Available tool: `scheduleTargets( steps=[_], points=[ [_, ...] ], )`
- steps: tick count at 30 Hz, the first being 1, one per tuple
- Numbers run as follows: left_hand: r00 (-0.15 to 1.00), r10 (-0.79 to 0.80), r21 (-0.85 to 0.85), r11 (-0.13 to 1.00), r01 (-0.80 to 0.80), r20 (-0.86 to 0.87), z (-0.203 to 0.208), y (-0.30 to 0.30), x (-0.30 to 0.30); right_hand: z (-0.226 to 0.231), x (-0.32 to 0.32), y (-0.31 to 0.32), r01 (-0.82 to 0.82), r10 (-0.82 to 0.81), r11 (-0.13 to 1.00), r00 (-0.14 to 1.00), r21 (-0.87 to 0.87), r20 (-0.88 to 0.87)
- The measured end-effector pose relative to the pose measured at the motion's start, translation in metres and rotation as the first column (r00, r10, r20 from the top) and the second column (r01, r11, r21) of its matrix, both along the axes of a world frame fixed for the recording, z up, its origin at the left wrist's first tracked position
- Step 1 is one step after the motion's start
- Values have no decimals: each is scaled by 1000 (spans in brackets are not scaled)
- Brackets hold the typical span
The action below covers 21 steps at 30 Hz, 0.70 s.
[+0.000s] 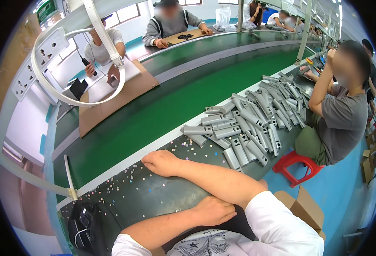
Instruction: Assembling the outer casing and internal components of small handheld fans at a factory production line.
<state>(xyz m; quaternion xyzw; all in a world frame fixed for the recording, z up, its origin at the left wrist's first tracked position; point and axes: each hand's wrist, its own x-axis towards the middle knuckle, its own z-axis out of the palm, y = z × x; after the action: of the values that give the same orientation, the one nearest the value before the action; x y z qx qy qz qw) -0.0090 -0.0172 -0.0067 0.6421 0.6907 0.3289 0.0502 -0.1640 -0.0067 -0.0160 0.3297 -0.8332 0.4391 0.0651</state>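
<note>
My right forearm reaches across in front of me, and my right hand (160, 163) rests on the dark bench (154, 187) near its white edge strip. Its fingers are curled in, and nothing shows in them. Closer to my body, my left hand (215, 211) lies below the right forearm, loosely closed, with no object visible in it. Small round coloured dots (130, 181) are strewn over the bench around the right hand. To the right of that hand lies a heap of long grey plastic housings (239, 149), the nearest one a short way off.
A green conveyor belt (162, 106) runs beyond the bench. A white ring on an arm (79, 103) hangs at the left, near a black bag (83, 226). On the right, a co-worker (343, 115) sits on a red stool (297, 166) beside an open cardboard box (303, 207).
</note>
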Motion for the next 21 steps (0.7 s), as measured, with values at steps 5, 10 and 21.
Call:
scheduleTargets(
  steps=[5, 10, 21],
  points=[
    [1000, -11, -11, 1000, 11, 2, 2, 1, -3, -2, -2, 3, 10, -11, 1000, 1000, -29, -27],
    [995, -91, -88, 992, 93, 29, 4, 13, -1, -4, -2, 13, 95, -95, 993, 995, 76, 7],
    [1000, -15, 3, 1000, 15, 12, 8, 9, -1, -4, 0, 3, 18, -18, 1000, 1000, -12, 10]
  ],
)
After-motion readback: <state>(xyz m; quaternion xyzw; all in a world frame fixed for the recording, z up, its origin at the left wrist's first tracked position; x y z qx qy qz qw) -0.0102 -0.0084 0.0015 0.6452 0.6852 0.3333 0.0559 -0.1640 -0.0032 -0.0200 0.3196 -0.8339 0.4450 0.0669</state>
